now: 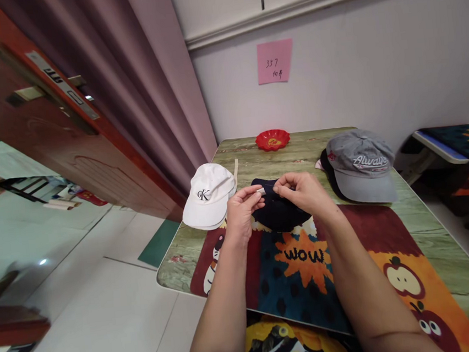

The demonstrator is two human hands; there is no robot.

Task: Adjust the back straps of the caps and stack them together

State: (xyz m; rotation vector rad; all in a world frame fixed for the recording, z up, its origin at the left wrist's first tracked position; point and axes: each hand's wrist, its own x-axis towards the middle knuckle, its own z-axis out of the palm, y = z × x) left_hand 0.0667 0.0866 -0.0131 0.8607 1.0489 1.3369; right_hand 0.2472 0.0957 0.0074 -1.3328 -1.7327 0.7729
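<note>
A dark navy cap point(282, 213) rests on the patterned mat point(270, 283) in front of me. At its upper left edge, my left hand point(243, 205) pinches a small whitish piece, perhaps a tag or strap end; its kind is too small to tell. My right hand point(298, 189) has thumb and forefinger closed on the cap's upper edge. Fingers cover part of that edge. Left of my hands sits a white cap point(209, 195) with black "CK" letters and a loose strap. On the right, a grey cap point(361, 161) marked "Always" lies over darker headwear.
A red scalloped dish point(272, 140) stands at the back of the wood-patterned table point(232, 151). A pink note point(275, 61) is stuck on the wall. The wooden door point(103, 150) and mauve curtain point(153, 67) are at left; another table point(443, 145) is at right.
</note>
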